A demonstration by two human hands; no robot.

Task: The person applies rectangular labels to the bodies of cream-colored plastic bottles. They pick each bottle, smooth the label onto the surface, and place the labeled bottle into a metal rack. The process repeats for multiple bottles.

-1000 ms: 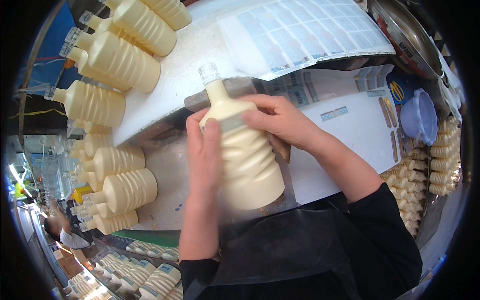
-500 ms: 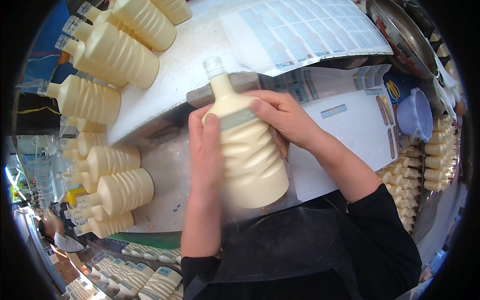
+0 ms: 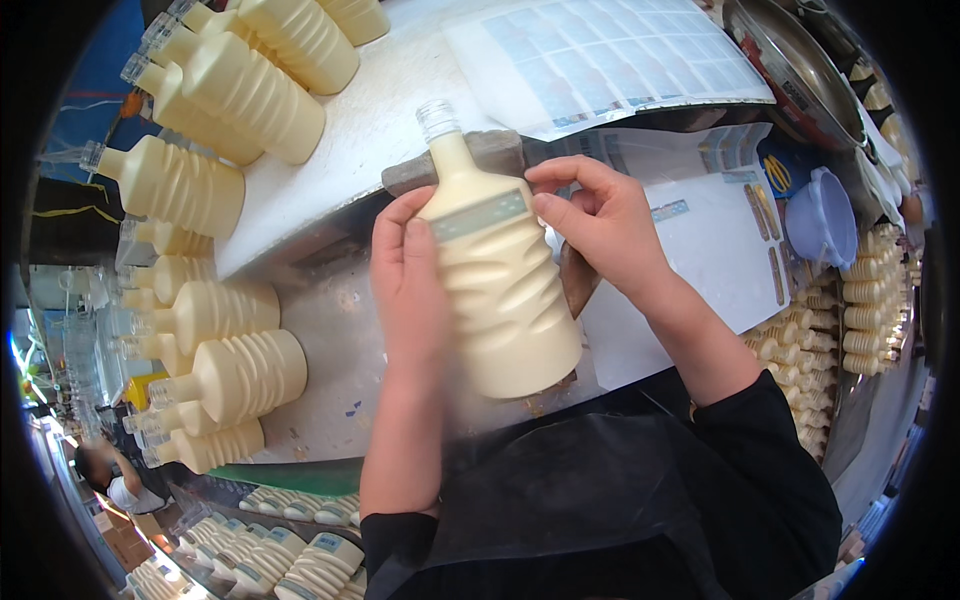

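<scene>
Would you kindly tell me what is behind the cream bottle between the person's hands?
Behind the bottle, a grey block shows on both sides of the neck, and a brown piece at the bottle's right edge. What the bottle itself covers cannot be seen.

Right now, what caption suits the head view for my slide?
Left hand holds a cream bottle, right hand beside the end of its label, more bottles at left.

Bright centre, bowed edges, black rim.
</scene>
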